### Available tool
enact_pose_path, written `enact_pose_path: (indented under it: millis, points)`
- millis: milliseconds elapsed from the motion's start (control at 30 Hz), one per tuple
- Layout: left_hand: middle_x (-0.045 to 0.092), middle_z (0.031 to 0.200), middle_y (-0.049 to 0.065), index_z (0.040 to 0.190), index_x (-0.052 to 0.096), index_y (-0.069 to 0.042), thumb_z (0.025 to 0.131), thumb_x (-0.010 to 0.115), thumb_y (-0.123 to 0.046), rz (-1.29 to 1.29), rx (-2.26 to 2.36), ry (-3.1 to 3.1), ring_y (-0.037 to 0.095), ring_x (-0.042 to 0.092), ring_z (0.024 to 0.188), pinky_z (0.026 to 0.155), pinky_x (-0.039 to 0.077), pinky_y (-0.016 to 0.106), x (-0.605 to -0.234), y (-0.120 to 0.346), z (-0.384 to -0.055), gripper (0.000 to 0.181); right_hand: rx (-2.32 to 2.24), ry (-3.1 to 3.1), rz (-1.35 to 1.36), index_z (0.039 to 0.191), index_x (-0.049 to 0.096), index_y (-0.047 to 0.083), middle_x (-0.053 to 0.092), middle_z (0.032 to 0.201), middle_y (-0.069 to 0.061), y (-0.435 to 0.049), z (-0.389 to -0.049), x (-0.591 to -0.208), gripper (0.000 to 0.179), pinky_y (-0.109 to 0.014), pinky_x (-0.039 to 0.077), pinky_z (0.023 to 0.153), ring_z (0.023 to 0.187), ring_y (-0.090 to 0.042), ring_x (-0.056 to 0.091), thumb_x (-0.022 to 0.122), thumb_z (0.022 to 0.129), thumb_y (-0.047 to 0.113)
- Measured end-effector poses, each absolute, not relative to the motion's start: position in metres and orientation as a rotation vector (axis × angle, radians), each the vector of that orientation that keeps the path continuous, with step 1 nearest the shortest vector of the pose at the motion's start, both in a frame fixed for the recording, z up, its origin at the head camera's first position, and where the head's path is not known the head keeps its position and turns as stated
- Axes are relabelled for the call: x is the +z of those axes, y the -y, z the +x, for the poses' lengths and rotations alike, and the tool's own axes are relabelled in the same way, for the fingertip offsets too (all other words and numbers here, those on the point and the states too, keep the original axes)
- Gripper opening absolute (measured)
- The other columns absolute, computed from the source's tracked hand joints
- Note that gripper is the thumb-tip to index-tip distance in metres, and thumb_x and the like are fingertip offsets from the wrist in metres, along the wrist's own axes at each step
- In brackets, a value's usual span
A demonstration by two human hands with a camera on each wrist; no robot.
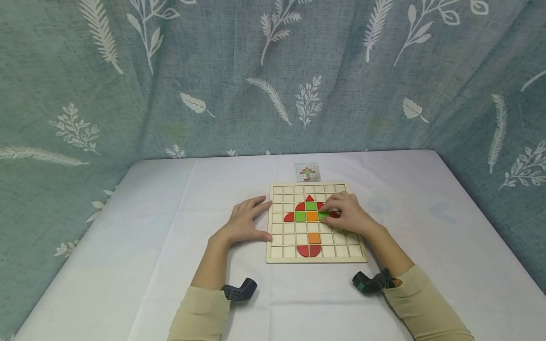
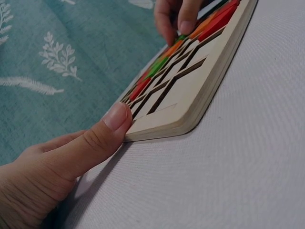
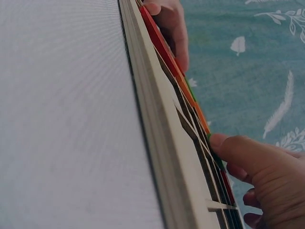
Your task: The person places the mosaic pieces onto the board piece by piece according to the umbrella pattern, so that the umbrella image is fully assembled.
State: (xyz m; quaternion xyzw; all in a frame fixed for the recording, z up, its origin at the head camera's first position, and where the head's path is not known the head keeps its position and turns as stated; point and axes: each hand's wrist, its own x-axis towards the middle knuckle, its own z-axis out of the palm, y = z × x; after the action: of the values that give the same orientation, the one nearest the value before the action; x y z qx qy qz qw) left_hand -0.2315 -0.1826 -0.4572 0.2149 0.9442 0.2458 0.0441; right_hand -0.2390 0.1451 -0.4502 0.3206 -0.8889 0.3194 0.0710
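Note:
A wooden grid board point(image 1: 281, 240) lies on the table, its cells partly filled with red, green and orange tiles. My left hand point(image 1: 245, 220) rests along the board's left edge, fingers spread; in the left wrist view its thumb point(image 2: 107, 131) touches the board's corner. Over the right part of the pattern, my right hand point(image 1: 350, 214) has thumb and fingertips at a green square tile point(image 1: 323, 216), pinching it at its cell. An orange square point(image 1: 312, 216) sits just left of that tile. A dark red piece point(image 1: 335, 214) is partly hidden under the right hand.
A small clear card point(image 1: 307, 172) printed with a red and green arrow-like pattern lies behind the board. The table has a white cloth point(image 1: 170, 265), and a leaf-patterned curtain point(image 1: 239, 104) hangs behind it. Dark wrist devices point(image 1: 241, 290) are strapped at both sleeves.

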Motion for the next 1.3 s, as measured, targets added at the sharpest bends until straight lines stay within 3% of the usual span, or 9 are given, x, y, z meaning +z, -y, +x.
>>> enact_pose_path:
  millis: [667, 1300]
  points:
    - [0.028, 0.154, 0.004, 0.146, 0.039, -0.022, 0.056, 0.077, -0.067, 0.698, 0.74, -2.897, 0.028, 0.021, 0.141, 0.111, 0.017, 0.049, -0.458, 0.18, -0.234, 0.107, 1.033, 2.726, 0.855, 0.094, 0.073, 0.013, 0.065, 0.094, -0.001, -0.16, -0.233, -0.442, 0.021, -0.042, 0.026, 0.082, 0.095, -0.022, 0.049, 0.079, 0.075, 0.021]
    - [0.028, 0.154, 0.004, 0.145, 0.039, -0.022, 0.057, 0.077, -0.067, 0.684, 0.75, -2.888, 0.028, 0.022, 0.141, 0.112, 0.016, 0.048, -0.456, 0.183, -0.231, 0.106, 1.051, 2.705, 0.812, 0.097, 0.072, 0.008, 0.066, 0.097, -0.006, -0.19, -0.221, -0.444, 0.023, -0.043, 0.027, 0.082, 0.093, -0.025, 0.051, 0.077, 0.076, 0.016]
